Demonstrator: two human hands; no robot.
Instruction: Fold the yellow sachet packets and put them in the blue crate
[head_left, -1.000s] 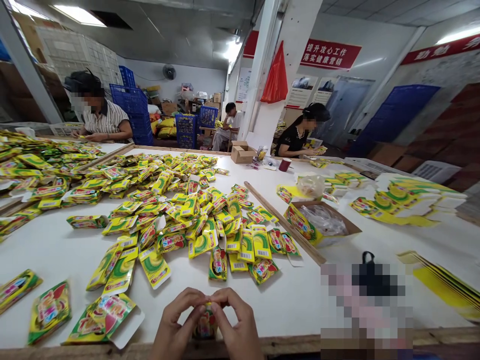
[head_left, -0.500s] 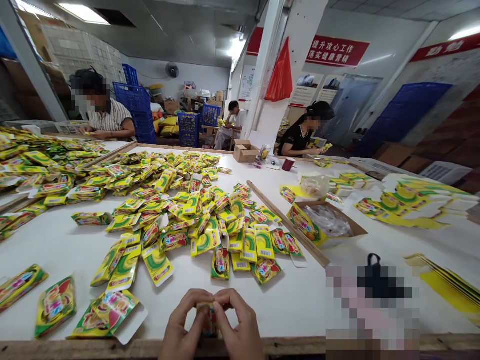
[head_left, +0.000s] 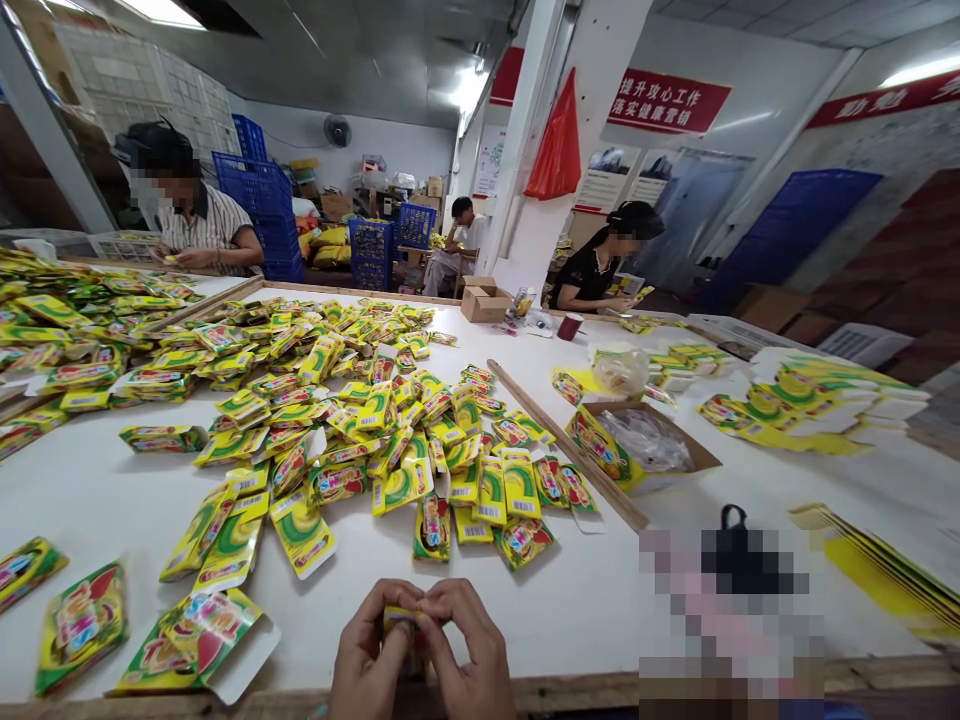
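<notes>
At the table's near edge my left hand [head_left: 367, 655] and my right hand [head_left: 469, 650] are pressed together, fingers pinched on one small yellow packet [head_left: 399, 622] held upright between them. Most of the packet is hidden by my fingers. Just beyond my hands, a large scatter of yellow-green packets [head_left: 390, 450] covers the white table [head_left: 585, 590]. A few larger flat cartons [head_left: 191, 640] lie to the left of my hands.
A long wooden strip [head_left: 562, 442] runs across the table, with an open cardboard box of clear bags [head_left: 649, 445] right of it. Stacks of flat cartons [head_left: 814, 400] lie far right, yellow sheets [head_left: 892, 580] near right. Three people sit working at the far side.
My hands stay at the near edge, fingers shifting slightly on the packet. The view has swung a little to the left and down.
</notes>
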